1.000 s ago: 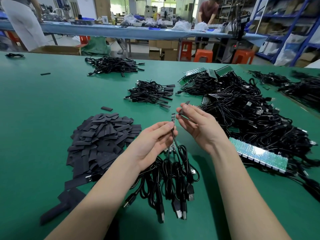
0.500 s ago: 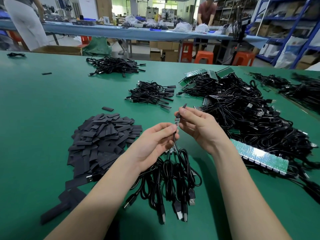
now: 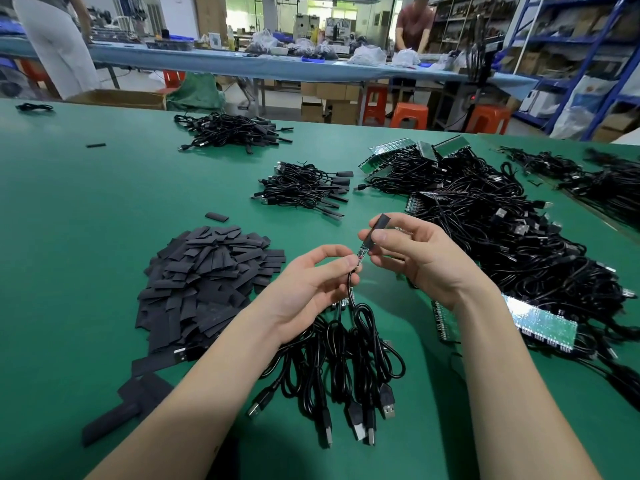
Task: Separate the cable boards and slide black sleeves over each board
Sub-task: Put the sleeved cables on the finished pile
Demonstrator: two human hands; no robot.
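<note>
The right hand (image 3: 420, 258) pinches a black sleeve (image 3: 375, 230) between thumb and fingers, held above the green table (image 3: 69, 237). The left hand (image 3: 304, 285) pinches the board (image 3: 360, 255) at the end of its cable (image 3: 353, 296), just below the sleeve. The sleeve's lower mouth sits over the board's top end; part of the board is exposed between the two hands.

To do this step well, keep sleeve and board in one line and hold the board by its cable end so it does not bend. Press the sleeve's edges lightly to open its mouth, then draw it down until the board is covered. A tilted sleeve would likely catch on the board's corners.

No containers stand on this table. Stock lies in loose piles: flat sleeves in a heap (image 3: 207, 282) at left, sleeved cables in two bundles (image 3: 304, 188) farther off, unseparated board strips (image 3: 540, 323) with cables at right, and a small cable bunch (image 3: 346, 375) below the hands.
</note>
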